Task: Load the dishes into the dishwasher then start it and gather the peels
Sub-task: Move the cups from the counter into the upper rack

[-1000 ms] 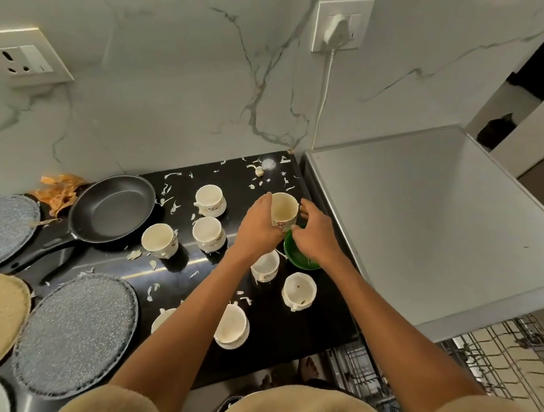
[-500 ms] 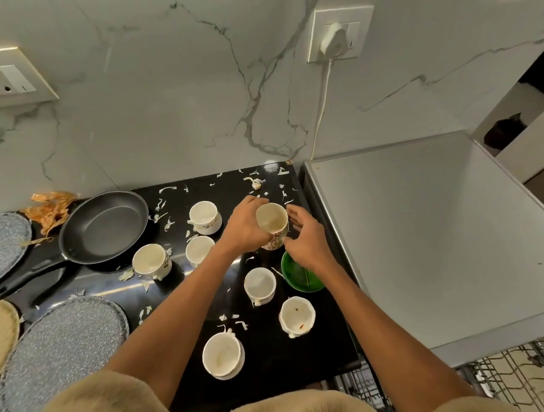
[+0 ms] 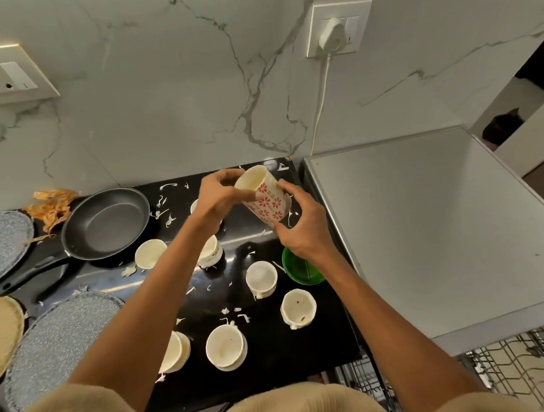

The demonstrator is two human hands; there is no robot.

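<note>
Leftmost, a grey speckled round mat (image 3: 2, 244) and a woven tan mat (image 3: 0, 334) lie on the black glossy countertop (image 3: 274, 365), w/ a second grey speckled mat (image 3: 59, 343) nearer the person. Orange papery peels (image 3: 52, 206) sit by the wall, just beside the black non-stick frying pan (image 3: 104, 224). White peel scraps (image 3: 166, 212) are scattered btwn several plain white cups (image 3: 227, 350). Held above the counter, tilted, the white mug with red flower pattern (image 3: 265, 195) is gripped by both hands: left hand (image 3: 219, 196) curled round its rim side, right hand (image 3: 303, 226) pinching its base. Below the right hand sits a green glass bowl (image 3: 301, 269). Right of the counter is the grey dishwasher top (image 3: 440, 221), wire rack (image 3: 513, 369) at bottom right.
</note>
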